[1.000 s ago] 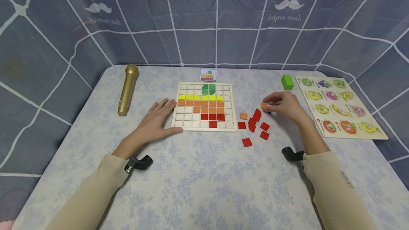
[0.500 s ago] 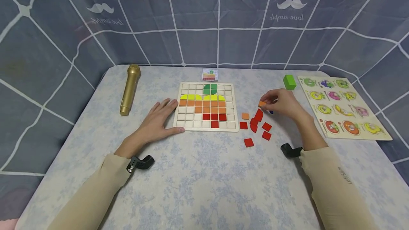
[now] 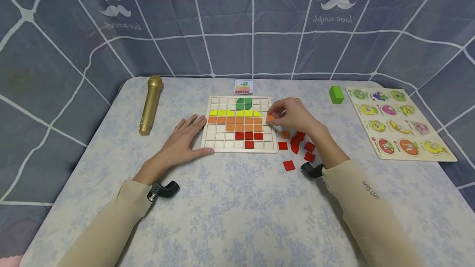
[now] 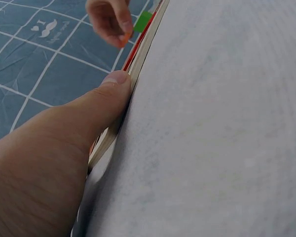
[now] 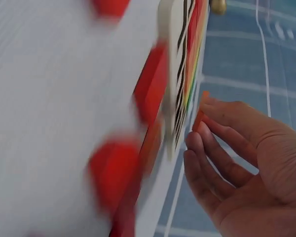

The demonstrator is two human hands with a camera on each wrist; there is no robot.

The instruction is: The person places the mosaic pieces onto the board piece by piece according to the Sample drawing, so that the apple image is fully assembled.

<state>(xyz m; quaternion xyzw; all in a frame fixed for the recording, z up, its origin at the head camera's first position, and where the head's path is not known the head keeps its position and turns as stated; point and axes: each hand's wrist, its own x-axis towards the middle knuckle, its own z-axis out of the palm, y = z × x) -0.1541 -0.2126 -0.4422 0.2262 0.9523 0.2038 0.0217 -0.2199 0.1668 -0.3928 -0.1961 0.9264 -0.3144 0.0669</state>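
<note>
Listing, largest first: table [image 3: 237, 201], patterned cloth. Grid board [image 3: 239, 123], flat wood, stiff; left hand [image 3: 182, 139] rests open against its near-left edge, fingers straight, thumb [image 4: 113, 81] touching the rim. Right hand [image 3: 293, 114], forearm angled across the loose red tiles [image 3: 297, 147], pinches an orange tile [image 3: 270, 118] over the board's right edge. Tile likely light, rigid, smooth; best held by opposite edges.
</note>
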